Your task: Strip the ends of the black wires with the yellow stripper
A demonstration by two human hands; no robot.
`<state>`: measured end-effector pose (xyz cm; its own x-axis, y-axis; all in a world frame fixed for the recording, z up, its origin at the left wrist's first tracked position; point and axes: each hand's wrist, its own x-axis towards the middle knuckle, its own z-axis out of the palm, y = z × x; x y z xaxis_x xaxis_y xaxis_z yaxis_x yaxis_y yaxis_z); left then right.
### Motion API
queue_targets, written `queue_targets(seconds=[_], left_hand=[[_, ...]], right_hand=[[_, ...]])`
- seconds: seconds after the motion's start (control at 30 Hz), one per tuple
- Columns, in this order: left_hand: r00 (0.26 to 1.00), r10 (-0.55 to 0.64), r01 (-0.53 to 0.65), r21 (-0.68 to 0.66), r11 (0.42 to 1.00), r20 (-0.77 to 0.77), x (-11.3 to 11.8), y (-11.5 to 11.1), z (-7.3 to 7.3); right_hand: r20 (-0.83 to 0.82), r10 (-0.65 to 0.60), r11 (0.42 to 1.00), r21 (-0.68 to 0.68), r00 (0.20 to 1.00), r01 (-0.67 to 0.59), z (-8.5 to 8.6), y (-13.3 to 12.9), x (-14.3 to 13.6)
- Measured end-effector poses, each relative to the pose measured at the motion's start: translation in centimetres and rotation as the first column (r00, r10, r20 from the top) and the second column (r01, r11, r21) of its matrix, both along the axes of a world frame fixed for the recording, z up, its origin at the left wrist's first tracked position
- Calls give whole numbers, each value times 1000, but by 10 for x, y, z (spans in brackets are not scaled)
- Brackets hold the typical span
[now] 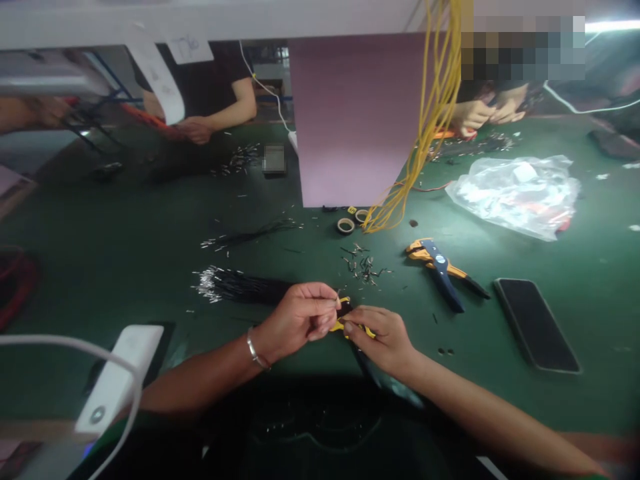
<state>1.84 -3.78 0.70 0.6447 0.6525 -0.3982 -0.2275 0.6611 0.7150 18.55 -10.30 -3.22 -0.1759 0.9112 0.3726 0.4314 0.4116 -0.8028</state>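
My left hand (310,312), with a silver bracelet at its wrist, is closed in a pinch at the centre; what lies between its fingertips is too small to make out. Close beside it on the right, my right hand (377,333) is also closed, its fingertips at a yellow-and-black tool (344,308) partly hidden by both hands. Whether that hand grips the tool or a small piece is unclear. A bundle of black wires (250,287) with bright ends lies left of my left hand. Small dark clippings (367,267) are scattered just beyond the hands.
An orange-and-blue wire stripper (440,263) and a phone (537,325) lie right. Farther back are a clear plastic bag (520,193), tape rolls (345,226) and hanging yellow wires (400,193). A white device (120,377) stands left. Other people's hands work across the table.
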Motion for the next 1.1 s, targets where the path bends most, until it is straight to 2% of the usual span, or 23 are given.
queue_targets(seconds=[0.23,0.37,0.6,0.83,0.97,1.1], left_hand=[[999,21,-21,7,1000,-25,0,0,1],[997,-12,14,21,1000,-80,2,-6,3],[981,-74,90,81,993,-181,4,-19,-4],[975,-82,98,70,993,-205,6,-22,3],[976,-87,104,74,992,-198,7,-23,6],[978,-93,111,89,990,-188,6,-23,4]], right_hand=[[-61,71,995,-59,996,-74,3,0,-4],[-16,50,996,-71,999,-51,4,2,-10],[67,-96,987,132,993,86,2,2,-14],[130,-109,971,228,986,78,-1,3,-13],[106,-94,973,219,990,69,-1,5,-12],[20,-81,988,136,996,78,3,5,-12]])
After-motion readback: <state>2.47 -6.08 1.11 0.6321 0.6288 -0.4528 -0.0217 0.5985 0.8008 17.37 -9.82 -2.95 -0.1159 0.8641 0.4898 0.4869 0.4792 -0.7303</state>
